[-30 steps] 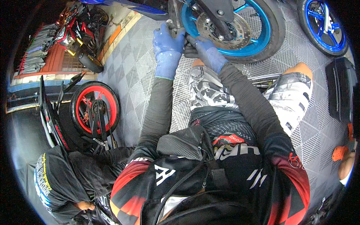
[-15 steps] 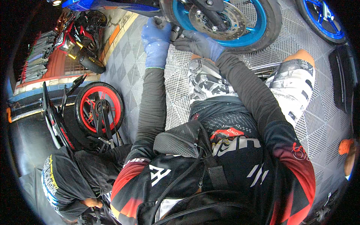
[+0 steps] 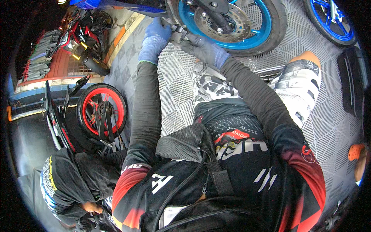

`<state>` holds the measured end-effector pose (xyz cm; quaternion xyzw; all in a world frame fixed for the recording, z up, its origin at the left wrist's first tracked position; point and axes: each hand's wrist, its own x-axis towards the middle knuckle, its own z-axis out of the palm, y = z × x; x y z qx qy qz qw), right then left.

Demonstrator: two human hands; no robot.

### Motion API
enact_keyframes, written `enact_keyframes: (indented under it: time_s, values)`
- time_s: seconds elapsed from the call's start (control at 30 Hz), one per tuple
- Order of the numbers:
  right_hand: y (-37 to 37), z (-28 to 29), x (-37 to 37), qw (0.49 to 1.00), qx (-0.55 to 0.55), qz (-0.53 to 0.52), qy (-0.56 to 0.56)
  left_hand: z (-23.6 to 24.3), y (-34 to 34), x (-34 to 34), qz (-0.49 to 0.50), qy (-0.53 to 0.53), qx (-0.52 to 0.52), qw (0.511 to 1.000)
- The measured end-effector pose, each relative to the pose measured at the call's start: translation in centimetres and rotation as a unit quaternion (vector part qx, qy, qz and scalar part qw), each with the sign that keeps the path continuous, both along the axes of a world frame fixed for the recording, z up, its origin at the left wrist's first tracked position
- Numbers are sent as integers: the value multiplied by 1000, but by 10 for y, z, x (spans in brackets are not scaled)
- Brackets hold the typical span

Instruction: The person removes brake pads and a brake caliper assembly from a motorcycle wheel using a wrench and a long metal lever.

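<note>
Both my hands wear blue work gloves with dark grey coating and meet just left of a motorcycle wheel (image 3: 247, 49) with a blue rim. Between them is a small dark metal part (image 3: 178, 34), shaped somewhat like a brake caliper. My left hand (image 3: 157, 33) is closed at its left side, knuckles up, its fingertips largely hidden. The fingers of my right hand (image 3: 205, 48) reach under and around the part from the right. Close by, a perforated brake disc (image 3: 241, 29) sits on the wheel, with a dark fork leg (image 3: 214, 15) in front.
Grey patterned floor tiles (image 3: 174, 89) lie beneath me. At left stand a red-rimmed wheel (image 3: 120, 106) and a red-black motorcycle (image 3: 83, 42). A person in a black shirt (image 3: 83, 178) bends at lower left. Another blue wheel (image 3: 326, 19) and a black case (image 3: 351, 81) are at right.
My left hand and forearm have shifted slightly left. The dark metal part has turned and shows more between my hands. The view has shifted a little.
</note>
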<state>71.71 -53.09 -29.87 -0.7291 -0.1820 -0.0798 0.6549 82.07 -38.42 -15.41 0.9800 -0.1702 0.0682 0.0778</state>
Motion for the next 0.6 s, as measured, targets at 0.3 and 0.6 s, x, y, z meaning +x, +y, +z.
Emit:
enact_keyframes:
  time_s: [0.3,0.6]
  values:
    - [-2,-28,12,863,477,130,107,-14,10,13,-90,68,-108,988]
    - [-1,-26,17,718,645,151,214,-22,12,-19,-82,105,-281,950]
